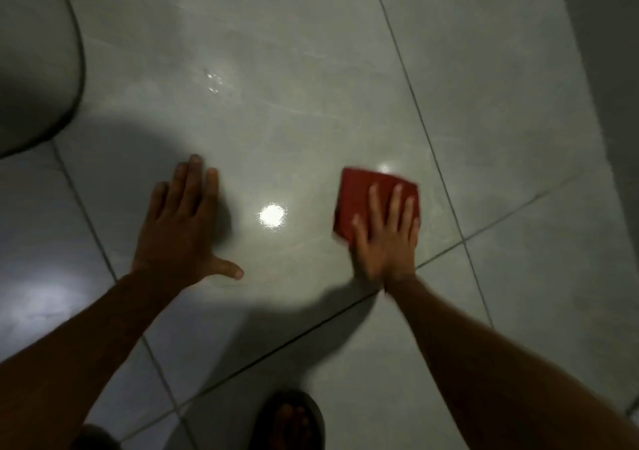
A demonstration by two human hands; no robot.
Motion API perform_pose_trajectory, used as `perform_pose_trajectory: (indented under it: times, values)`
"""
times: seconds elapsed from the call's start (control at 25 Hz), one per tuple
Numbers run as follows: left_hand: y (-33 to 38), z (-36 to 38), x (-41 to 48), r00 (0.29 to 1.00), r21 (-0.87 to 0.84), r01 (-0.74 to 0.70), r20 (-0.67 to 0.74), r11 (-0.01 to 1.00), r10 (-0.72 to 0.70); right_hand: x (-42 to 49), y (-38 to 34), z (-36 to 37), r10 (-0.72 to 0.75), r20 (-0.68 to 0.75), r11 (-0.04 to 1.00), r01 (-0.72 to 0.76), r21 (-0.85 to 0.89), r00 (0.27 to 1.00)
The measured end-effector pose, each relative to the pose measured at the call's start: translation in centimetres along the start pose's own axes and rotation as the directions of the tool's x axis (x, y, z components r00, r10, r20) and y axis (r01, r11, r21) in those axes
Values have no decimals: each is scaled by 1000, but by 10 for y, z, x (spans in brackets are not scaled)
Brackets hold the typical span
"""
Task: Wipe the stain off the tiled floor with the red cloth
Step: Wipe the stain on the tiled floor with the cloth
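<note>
A folded red cloth (359, 195) lies flat on the glossy grey tiled floor (311, 110). My right hand (385, 235) presses down on it with fingers spread; the cloth's near right part is hidden under the palm. My left hand (183, 224) rests flat on the same tile to the left, fingers together, thumb out, holding nothing. A small wet, shiny patch (214, 83) glints on the tile farther away, above and between the hands. A bright round light reflection (272, 215) sits between the hands. No distinct stain shows near the cloth.
A rounded pale object (31, 69) bulges in from the upper left edge. A grey wall (608, 69) runs down the right side. My sandalled foot (292, 422) is at the bottom centre. Dark grout lines cross the floor diagonally.
</note>
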State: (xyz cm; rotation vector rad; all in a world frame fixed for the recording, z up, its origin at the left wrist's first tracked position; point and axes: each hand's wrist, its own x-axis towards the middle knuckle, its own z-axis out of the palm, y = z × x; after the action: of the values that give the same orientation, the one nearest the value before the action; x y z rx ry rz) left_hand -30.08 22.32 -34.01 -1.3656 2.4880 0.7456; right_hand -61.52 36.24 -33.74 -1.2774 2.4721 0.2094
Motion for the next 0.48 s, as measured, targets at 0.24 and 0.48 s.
perform_pose_trajectory:
  times: [0.24, 0.48]
  values:
    - [7, -9, 6, 997, 17, 51, 56, 999, -52, 27, -89, 16, -335, -53, 942, 333, -42, 941]
    - [-4, -1, 19, 994, -14, 110, 7, 994, -110, 34, 42, -12, 139, 77, 989, -135, -56, 987]
